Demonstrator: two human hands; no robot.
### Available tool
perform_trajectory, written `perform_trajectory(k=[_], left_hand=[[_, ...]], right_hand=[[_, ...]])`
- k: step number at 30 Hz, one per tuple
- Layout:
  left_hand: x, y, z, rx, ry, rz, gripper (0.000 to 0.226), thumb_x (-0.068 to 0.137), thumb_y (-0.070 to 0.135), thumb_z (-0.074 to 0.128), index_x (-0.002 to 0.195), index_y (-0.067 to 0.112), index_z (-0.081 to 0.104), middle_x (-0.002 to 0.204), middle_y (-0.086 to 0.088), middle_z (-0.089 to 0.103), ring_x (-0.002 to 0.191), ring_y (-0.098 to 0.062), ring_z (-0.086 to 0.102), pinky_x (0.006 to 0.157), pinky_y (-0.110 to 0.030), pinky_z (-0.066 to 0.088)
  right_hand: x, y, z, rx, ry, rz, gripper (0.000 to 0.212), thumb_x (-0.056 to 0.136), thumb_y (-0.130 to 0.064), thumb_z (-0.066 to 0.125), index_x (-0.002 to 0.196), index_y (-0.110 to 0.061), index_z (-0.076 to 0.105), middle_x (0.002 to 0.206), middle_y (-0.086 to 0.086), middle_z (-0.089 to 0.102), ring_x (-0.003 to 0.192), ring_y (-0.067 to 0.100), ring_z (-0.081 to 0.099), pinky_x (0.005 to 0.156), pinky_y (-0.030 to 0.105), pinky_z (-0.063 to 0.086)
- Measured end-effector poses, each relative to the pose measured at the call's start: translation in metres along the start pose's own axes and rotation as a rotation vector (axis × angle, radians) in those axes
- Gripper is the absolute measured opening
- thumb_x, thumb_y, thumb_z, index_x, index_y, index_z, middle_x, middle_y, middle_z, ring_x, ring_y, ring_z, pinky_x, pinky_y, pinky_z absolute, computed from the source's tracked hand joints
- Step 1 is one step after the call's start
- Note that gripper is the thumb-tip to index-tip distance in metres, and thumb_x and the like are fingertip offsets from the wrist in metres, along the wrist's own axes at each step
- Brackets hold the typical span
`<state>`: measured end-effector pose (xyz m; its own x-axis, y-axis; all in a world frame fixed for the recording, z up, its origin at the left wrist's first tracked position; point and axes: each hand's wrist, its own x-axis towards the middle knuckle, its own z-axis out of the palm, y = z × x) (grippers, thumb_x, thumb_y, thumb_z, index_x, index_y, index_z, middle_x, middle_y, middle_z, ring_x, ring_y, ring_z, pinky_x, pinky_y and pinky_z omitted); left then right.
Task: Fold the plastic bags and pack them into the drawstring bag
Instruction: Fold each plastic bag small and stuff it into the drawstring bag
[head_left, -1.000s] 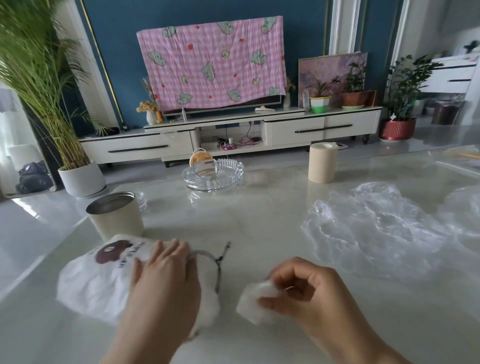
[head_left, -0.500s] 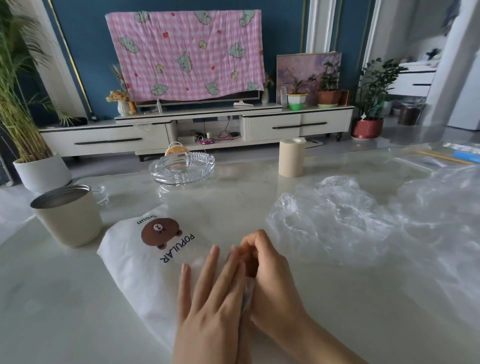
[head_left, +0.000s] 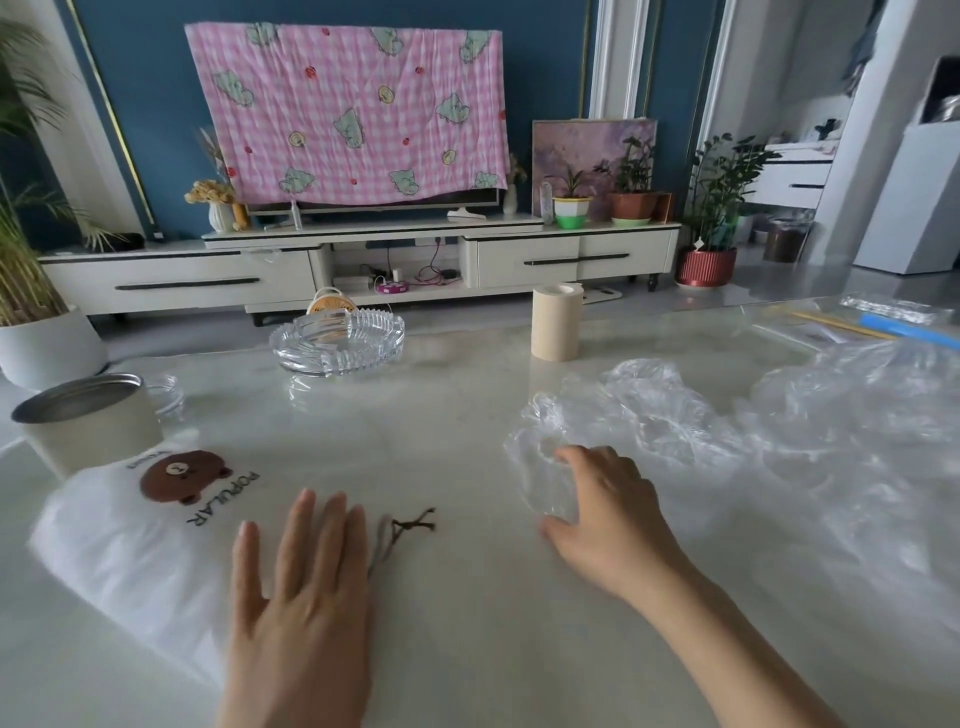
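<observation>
I logged left hand (head_left: 296, 597) flat on drawstring bag (head_left: 130, 545) at 8 o'clock, right hand (head_left: 608, 514) gripping loose plastic bags (head_left: 753, 441) at 3 o'clock; folding seemingly mostly undone.

The white drawstring bag (head_left: 130, 545) reads "POPULAR" at four o'clock of its brown bear picture (head_left: 179, 475); a smaller word at ten o'clock is illegible.

Blue wall (head_left: 550, 62) behind white TV cabinet (head_left: 571, 257)

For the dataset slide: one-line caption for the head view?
Left hand rests flat on the white drawstring bag while the right hand touches the clear plastic bags on the table.
</observation>
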<state>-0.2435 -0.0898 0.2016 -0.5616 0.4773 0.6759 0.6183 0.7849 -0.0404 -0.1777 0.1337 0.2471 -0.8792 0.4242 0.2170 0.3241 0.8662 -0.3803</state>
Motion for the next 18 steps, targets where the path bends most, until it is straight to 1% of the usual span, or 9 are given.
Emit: perform_trajectory(k=[3, 5, 7, 9, 10, 11, 13, 15, 18], left_hand=[[0.001, -0.024, 0.006, 0.085, -0.02, -0.135, 0.056, 0.064, 0.012, 0.036, 0.109, -0.01, 0.061, 0.114, -0.025, 0.063, 0.132, -0.035, 0.026, 0.114, -0.041, -0.01], [0.002, -0.039, 0.005, 0.13, -0.053, -0.181, 0.058, 0.054, 0.01, 0.045, 0.104, -0.014, 0.062, 0.111, -0.028, 0.062, 0.119, -0.038, 0.034, 0.112, -0.037, -0.015], [0.005, -0.046, 0.002, 0.15, -0.112, -0.239, 0.062, 0.047, 0.007, 0.063, 0.105, -0.016, 0.06, 0.112, -0.03, 0.06, 0.118, -0.042, 0.034, 0.111, -0.037, -0.015], [0.01, -0.042, -0.005, 0.087, -0.073, -0.293, 0.062, 0.061, 0.022, 0.063, 0.111, -0.014, 0.057, 0.118, -0.032, 0.056, 0.124, -0.045, 0.034, 0.111, -0.038, -0.013], [0.014, -0.035, -0.01, 0.031, -0.026, -0.283, 0.059, 0.077, 0.033, 0.05, 0.116, -0.011, 0.056, 0.122, -0.032, 0.055, 0.126, -0.045, 0.036, 0.112, -0.039, -0.01], [0.018, -0.026, -0.015, -0.043, -0.002, -0.241, 0.061, 0.087, 0.04, 0.037, 0.119, -0.007, 0.056, 0.125, -0.029, 0.054, 0.128, -0.043, 0.036, 0.113, -0.04, -0.004], [0.025, -0.005, -0.024, -0.242, 0.059, -0.097, 0.06, 0.096, 0.043, 0.025, 0.123, 0.0, 0.057, 0.13, -0.02, 0.055, 0.132, -0.032, 0.035, 0.111, -0.042, 0.011], [0.027, 0.009, -0.03, -0.433, 0.089, -0.008, 0.053, 0.098, 0.039, 0.026, 0.121, 0.006, 0.061, 0.13, -0.008, 0.056, 0.132, -0.02, 0.035, 0.111, -0.035, 0.021], [0.021, 0.01, -0.02, -0.558, 0.014, 0.057, 0.042, 0.094, 0.033, 0.034, 0.111, 0.014, 0.068, 0.122, 0.003, 0.061, 0.127, -0.009, 0.041, 0.106, -0.022, 0.027]], right_hand=[[0.0, 0.0, 0.005, -0.033, 0.067, -0.019, 0.011, 0.094, -0.024, 0.043, 0.102, -0.024, 0.051, 0.109, -0.004, 0.048, 0.111, 0.019, 0.044, 0.089, 0.029, 0.03], [0.001, -0.002, 0.008, -0.04, 0.14, -0.039, 0.013, 0.094, -0.018, 0.041, 0.086, -0.023, 0.05, 0.097, -0.005, 0.052, 0.103, 0.019, 0.048, 0.085, 0.029, 0.031], [0.001, -0.004, 0.008, 0.0, 0.254, -0.058, 0.014, 0.09, -0.013, 0.051, 0.08, -0.02, 0.059, 0.092, -0.004, 0.058, 0.096, 0.022, 0.052, 0.079, 0.031, 0.032], [-0.003, -0.008, 0.005, 0.12, 0.378, -0.133, 0.011, 0.082, -0.01, 0.063, 0.073, -0.016, 0.065, 0.081, -0.003, 0.063, 0.082, 0.025, 0.056, 0.072, 0.032, 0.037], [-0.005, -0.012, 0.002, 0.194, 0.389, -0.209, 0.009, 0.08, -0.013, 0.064, 0.072, -0.017, 0.067, 0.079, -0.004, 0.064, 0.08, 0.022, 0.057, 0.072, 0.031, 0.041], [-0.01, -0.019, -0.003, 0.287, 0.33, -0.284, 0.008, 0.08, -0.018, 0.063, 0.073, -0.018, 0.069, 0.08, -0.007, 0.065, 0.081, 0.016, 0.057, 0.076, 0.027, 0.043], [-0.021, -0.033, -0.016, 0.48, 0.064, -0.403, 0.009, 0.081, -0.023, 0.066, 0.077, -0.018, 0.072, 0.085, -0.012, 0.067, 0.088, 0.002, 0.057, 0.082, 0.011, 0.039], [-0.03, -0.045, -0.023, 0.575, -0.251, -0.457, 0.003, 0.08, -0.018, 0.072, 0.08, -0.017, 0.075, 0.092, -0.013, 0.068, 0.093, -0.007, 0.058, 0.084, 0.003, 0.035], [-0.037, -0.043, -0.026, 0.481, -0.545, -0.452, 0.008, 0.081, -0.016, 0.071, 0.085, -0.019, 0.076, 0.104, -0.019, 0.066, 0.099, -0.012, 0.056, 0.091, 0.005, 0.036]])
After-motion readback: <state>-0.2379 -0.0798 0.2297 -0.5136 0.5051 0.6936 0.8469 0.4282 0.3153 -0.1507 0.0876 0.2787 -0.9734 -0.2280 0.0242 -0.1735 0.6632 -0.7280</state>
